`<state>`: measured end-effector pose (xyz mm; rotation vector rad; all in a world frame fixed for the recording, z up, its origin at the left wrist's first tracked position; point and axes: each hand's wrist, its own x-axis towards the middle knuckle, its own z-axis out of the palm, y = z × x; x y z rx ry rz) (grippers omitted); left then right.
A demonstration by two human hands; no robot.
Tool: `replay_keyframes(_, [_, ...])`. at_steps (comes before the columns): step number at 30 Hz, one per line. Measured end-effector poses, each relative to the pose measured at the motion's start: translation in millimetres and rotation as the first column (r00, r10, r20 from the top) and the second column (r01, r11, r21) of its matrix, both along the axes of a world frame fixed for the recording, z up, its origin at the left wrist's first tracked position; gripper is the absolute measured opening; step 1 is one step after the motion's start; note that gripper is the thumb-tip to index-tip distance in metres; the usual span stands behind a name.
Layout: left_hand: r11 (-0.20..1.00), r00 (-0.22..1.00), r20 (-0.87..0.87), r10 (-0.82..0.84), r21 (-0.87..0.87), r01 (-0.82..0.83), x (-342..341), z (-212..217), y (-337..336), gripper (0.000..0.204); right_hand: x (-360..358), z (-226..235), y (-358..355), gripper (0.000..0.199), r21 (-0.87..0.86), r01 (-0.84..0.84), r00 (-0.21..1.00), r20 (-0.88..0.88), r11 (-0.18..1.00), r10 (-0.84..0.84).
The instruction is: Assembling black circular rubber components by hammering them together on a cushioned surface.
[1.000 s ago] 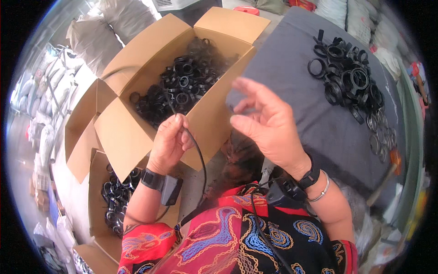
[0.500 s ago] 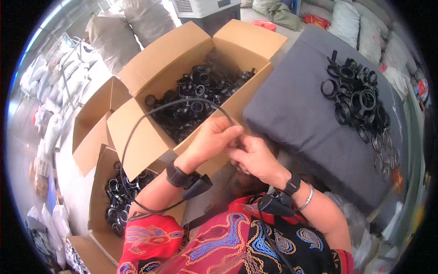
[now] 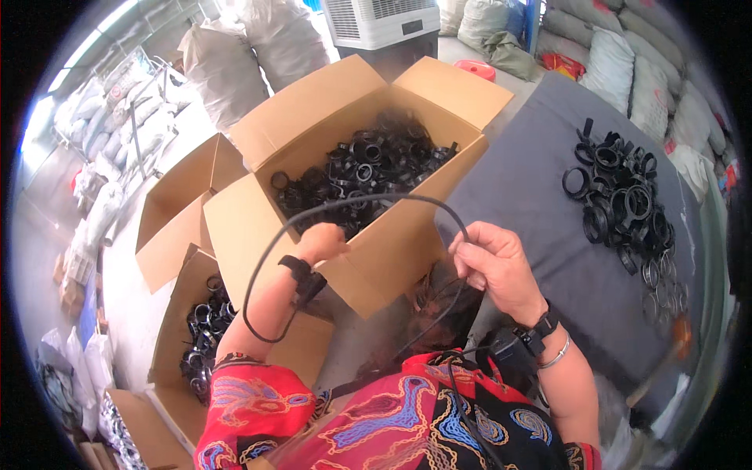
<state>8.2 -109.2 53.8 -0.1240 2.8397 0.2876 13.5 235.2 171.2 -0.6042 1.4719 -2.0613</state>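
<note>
My left hand is at the near rim of a large open cardboard box. Its fingers are turned away, so whether it holds anything does not show. Inside the box lies a heap of black ring-shaped clamps. My right hand is raised between the box and the grey-covered table, its thumb and fingers pinched together. Anything in the pinch is too small or hidden to make out. A black cable arcs in front of the box, from near my left wrist to near my right hand.
On the table lies a pile of black ring clamps, with metal rings at its near end. A smaller box at lower left holds more black rings. Full sacks and a white air cooler stand behind.
My hands were together in front of the box and are now apart. The left has moved left to the box rim, the right to the right. The view has shifted slightly.
</note>
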Motion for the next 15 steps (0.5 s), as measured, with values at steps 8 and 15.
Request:
replay_keyframes(8, [0.916, 0.843, -0.421, 0.335, -0.064, -0.396, -13.9, -18.8, -112.4, 0.022, 2.3, -5.3, 9.8, 0.016, 0.078, 0.021, 1.0, 0.003, 0.997, -0.021])
replay_keyframes(15, [0.734, 0.56, -0.475, 0.679, 0.461, -0.499, -9.0, 13.6, -134.4, 0.024, -0.1, -8.2, 17.9, 0.013, 0.06, 0.06, 0.994, 0.086, 0.996, -0.065])
